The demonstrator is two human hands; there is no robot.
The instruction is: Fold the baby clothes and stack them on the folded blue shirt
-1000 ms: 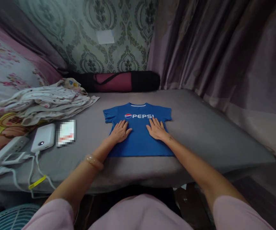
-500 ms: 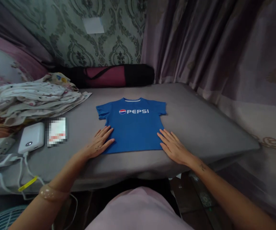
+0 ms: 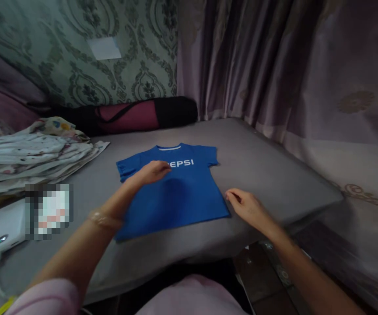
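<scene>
A small blue T-shirt [image 3: 176,192] with white PEPSI lettering lies flat, front up, on a grey padded surface [image 3: 267,175]. My left hand [image 3: 151,170] reaches across the shirt's chest, fingers stretched out and held together, covering the start of the lettering. It holds nothing. My right hand [image 3: 246,205] rests on the grey surface at the shirt's lower right corner, fingers loosely bent and apart, fingertips at the shirt's side edge. A pale bangle [image 3: 102,218] sits on my left wrist.
A pile of spotted white cloths [image 3: 28,151] lies at the left. A white power bank [image 3: 3,227] and a blurred-out item [image 3: 47,212] sit near the front left. A rolled mat in a black bag [image 3: 126,116] lies along the wall. Curtains [image 3: 274,65] hang at the right.
Both hands slid down off the shirt's chest to its lower corners. The left hand has then lifted and reached back up to the chest. The view has swung to the right.
</scene>
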